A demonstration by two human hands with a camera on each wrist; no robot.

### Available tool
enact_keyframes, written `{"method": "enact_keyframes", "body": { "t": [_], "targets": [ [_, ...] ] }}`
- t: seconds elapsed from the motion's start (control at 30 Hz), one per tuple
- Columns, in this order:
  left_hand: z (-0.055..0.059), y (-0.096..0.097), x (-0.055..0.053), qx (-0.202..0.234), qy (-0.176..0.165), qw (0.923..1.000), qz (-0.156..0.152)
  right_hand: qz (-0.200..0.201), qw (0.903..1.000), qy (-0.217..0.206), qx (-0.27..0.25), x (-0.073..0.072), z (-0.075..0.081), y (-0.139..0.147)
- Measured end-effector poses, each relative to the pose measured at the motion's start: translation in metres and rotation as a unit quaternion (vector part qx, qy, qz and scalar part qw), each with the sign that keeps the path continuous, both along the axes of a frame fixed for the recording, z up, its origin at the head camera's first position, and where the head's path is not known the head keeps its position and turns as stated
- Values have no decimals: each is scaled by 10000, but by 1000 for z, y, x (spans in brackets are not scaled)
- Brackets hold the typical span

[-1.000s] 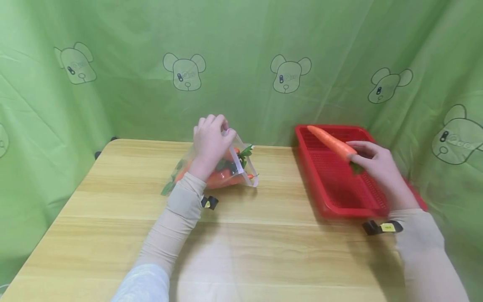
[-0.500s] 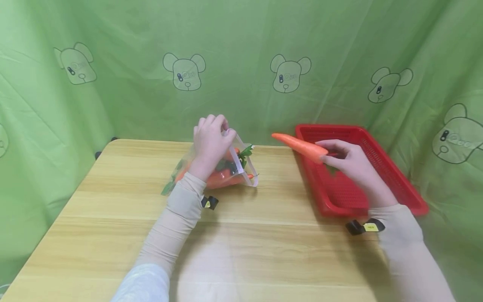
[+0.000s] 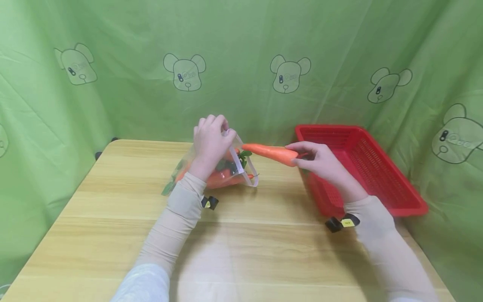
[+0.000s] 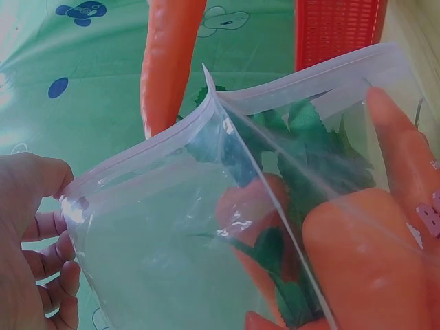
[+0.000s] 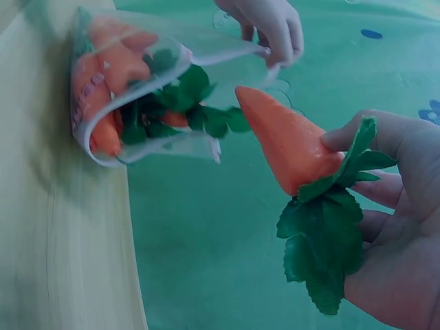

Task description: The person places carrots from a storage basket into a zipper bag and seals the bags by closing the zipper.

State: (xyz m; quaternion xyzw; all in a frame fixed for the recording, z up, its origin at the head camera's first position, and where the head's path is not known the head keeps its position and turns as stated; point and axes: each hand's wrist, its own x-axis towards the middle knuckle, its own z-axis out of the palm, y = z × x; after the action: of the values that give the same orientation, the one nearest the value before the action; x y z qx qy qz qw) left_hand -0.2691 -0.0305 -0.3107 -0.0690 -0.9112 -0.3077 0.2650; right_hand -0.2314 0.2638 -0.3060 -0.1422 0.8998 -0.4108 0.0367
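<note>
A clear plastic bag (image 3: 222,178) with a white-edged mouth lies on the table, its opening facing right. Several orange carrots (image 4: 364,247) with green leaves are inside it. My left hand (image 3: 211,138) pinches the upper edge of the bag's mouth and holds it up. In my right hand (image 3: 318,159) a carrot (image 3: 269,153) is gripped by its thick leafy end, its tip pointing left at the bag's opening. The right wrist view shows the held carrot's green leaves (image 5: 323,240) hanging down beside the palm.
A red plastic basket (image 3: 392,176) with slotted walls stands at the table's right side, behind my right forearm. The wooden table (image 3: 241,243) spreads below both arms. A green curtain (image 3: 241,105) printed with bear heads hangs close behind the table's back edge.
My right hand has carried the carrot left from over the red basket to the bag's mouth. My left hand and the bag have stayed in place.
</note>
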Motion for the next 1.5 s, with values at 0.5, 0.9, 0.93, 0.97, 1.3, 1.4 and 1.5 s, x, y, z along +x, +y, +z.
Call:
{"method": "enact_keyframes", "body": {
  "t": [0.5,0.9,0.93,0.97,1.3,1.4,1.5],
  "targets": [
    [1,-1,-1,3,-26,10000,5,517,9966,593,-246,-25,-18,-62],
    [-1,-1,-2,-78,44,10000,26,197,9915,880,-940,-33,-30,-100],
    [-1,-1,-2,-75,57,10000,26,192,9903,846,-1090,-32,-31,-102],
    [-1,-1,-2,-68,67,10000,23,186,9889,827,-1219,-32,-32,-103],
    [-1,0,-2,-20,33,10000,10,-20,9780,1090,-1778,-26,-35,-95],
    [-2,0,-2,-3,7,10000,3,-163,9765,1286,-1720,-22,-33,-87],
    [-2,1,-2,-2,-5,10000,-2,-244,9757,1412,-1655,-19,-33,-79]
  ]
}}
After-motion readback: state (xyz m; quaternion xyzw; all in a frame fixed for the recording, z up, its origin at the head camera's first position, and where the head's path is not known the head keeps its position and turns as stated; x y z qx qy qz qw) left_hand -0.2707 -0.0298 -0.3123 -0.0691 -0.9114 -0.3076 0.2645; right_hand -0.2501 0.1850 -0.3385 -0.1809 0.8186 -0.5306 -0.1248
